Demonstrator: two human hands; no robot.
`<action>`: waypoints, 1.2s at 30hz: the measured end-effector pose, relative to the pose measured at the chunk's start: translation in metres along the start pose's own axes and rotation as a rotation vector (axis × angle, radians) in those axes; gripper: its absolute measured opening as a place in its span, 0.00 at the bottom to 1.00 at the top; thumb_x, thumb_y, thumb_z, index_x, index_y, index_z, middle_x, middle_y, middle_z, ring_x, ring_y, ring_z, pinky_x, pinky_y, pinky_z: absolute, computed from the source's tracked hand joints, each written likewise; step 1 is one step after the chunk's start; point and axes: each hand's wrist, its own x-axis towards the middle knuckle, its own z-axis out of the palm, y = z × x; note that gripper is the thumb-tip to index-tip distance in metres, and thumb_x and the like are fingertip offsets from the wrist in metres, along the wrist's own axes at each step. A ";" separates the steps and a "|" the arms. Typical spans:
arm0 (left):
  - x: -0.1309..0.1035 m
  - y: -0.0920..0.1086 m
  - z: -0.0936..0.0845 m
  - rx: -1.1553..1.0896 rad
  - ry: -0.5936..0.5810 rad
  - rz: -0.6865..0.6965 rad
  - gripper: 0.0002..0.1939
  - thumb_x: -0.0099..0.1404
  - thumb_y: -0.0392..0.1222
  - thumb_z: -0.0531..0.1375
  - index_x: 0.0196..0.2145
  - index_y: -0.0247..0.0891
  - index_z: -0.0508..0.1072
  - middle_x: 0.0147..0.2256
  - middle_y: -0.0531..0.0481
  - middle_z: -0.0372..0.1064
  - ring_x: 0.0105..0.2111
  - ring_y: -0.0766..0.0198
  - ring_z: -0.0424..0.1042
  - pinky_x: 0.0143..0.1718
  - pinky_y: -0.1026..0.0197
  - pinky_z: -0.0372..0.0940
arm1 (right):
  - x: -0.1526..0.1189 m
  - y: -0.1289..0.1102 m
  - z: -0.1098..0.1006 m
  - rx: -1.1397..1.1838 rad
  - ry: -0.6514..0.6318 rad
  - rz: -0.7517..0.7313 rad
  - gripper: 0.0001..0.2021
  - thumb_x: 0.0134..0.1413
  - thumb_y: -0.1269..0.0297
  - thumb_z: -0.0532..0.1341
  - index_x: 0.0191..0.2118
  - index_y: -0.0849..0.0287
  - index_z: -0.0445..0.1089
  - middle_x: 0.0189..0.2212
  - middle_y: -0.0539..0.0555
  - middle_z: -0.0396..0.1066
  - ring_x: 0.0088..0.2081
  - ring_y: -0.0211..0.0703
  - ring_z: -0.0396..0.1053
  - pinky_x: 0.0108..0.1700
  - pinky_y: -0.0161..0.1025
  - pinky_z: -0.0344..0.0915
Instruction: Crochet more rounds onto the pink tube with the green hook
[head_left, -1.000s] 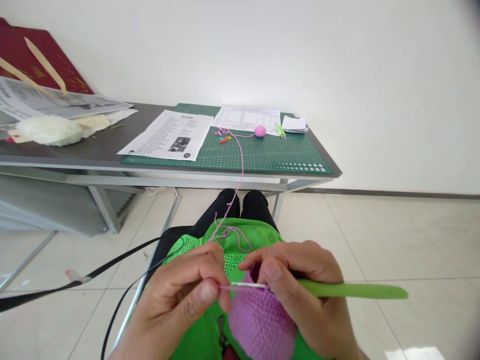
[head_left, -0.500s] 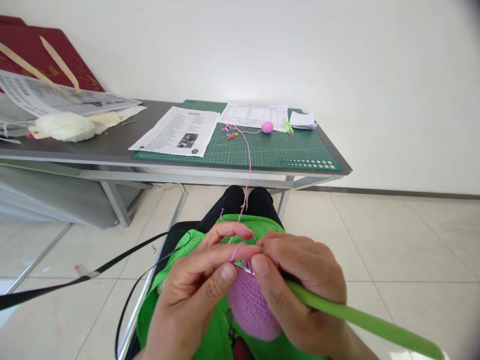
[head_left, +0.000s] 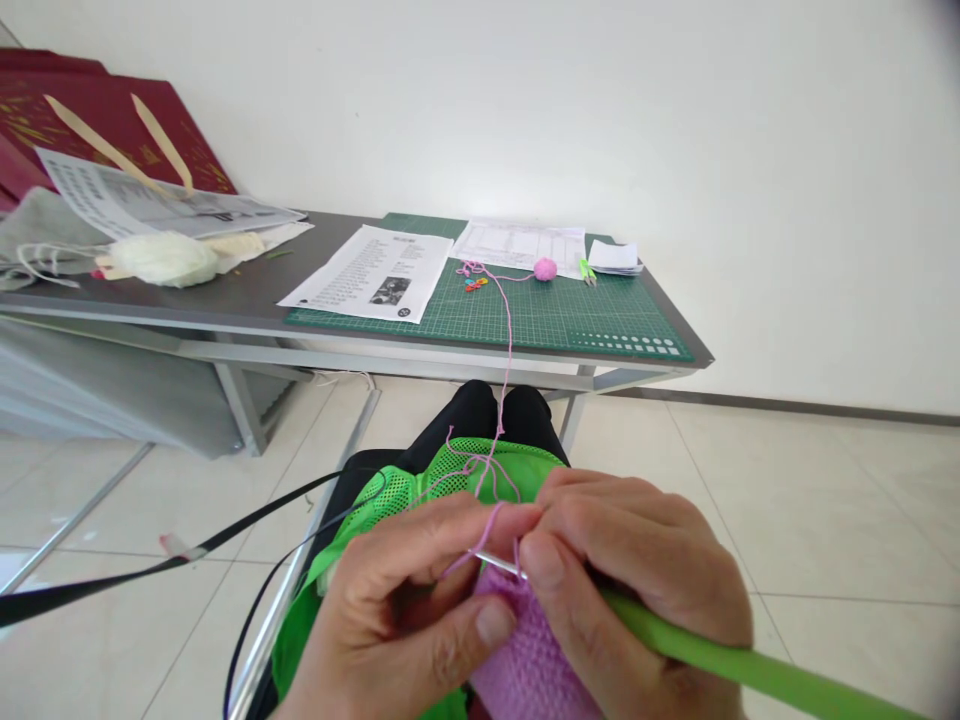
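Observation:
Over my lap, my right hand (head_left: 637,590) is closed round a crochet hook (head_left: 750,662) with a green handle. The hook's thin metal tip sits at the upper edge of a pink crochet piece (head_left: 536,650), with a pink loop round it. My left hand (head_left: 420,600) grips that piece at its left side, thumb in front, and pink yarn (head_left: 491,520) passes over its forefinger. The forefinger's tip meets the right hand's fingers. The lower part of the piece runs out of view, and my palms hide some of its sides.
On the table, a green cutting mat (head_left: 540,325) bears a small pink yarn ball (head_left: 545,269), stitch markers (head_left: 475,285), green-handled snips (head_left: 586,271) and printed sheets (head_left: 375,275). White yarn (head_left: 165,259) and a dark red bag (head_left: 127,130) are at left. A black strap (head_left: 247,535) crosses the lower left.
My hands and the crochet piece sit slightly lower and further right. My left forefinger has bent down, and more loose yarn shows above it. The whole view has shifted a little.

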 end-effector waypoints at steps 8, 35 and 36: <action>-0.008 0.008 0.008 -0.359 0.039 -0.250 0.14 0.54 0.42 0.80 0.38 0.56 0.89 0.32 0.59 0.86 0.32 0.72 0.82 0.37 0.79 0.71 | -0.006 0.004 0.003 -0.011 -0.009 -0.034 0.10 0.62 0.72 0.60 0.29 0.54 0.64 0.21 0.45 0.62 0.23 0.35 0.61 0.25 0.36 0.60; 0.014 0.018 -0.004 -0.357 -0.098 -0.105 0.16 0.63 0.39 0.75 0.48 0.53 0.87 0.29 0.57 0.80 0.26 0.75 0.73 0.31 0.79 0.66 | 0.023 -0.001 0.010 -0.003 0.131 -0.153 0.13 0.65 0.73 0.59 0.28 0.57 0.66 0.23 0.48 0.67 0.24 0.35 0.66 0.25 0.36 0.62; 0.013 0.019 -0.004 -0.351 -0.080 -0.099 0.16 0.62 0.39 0.75 0.47 0.53 0.87 0.28 0.57 0.80 0.25 0.76 0.72 0.30 0.79 0.66 | 0.022 0.000 0.012 0.009 0.144 -0.145 0.13 0.66 0.73 0.58 0.28 0.56 0.66 0.23 0.48 0.67 0.24 0.35 0.66 0.26 0.37 0.62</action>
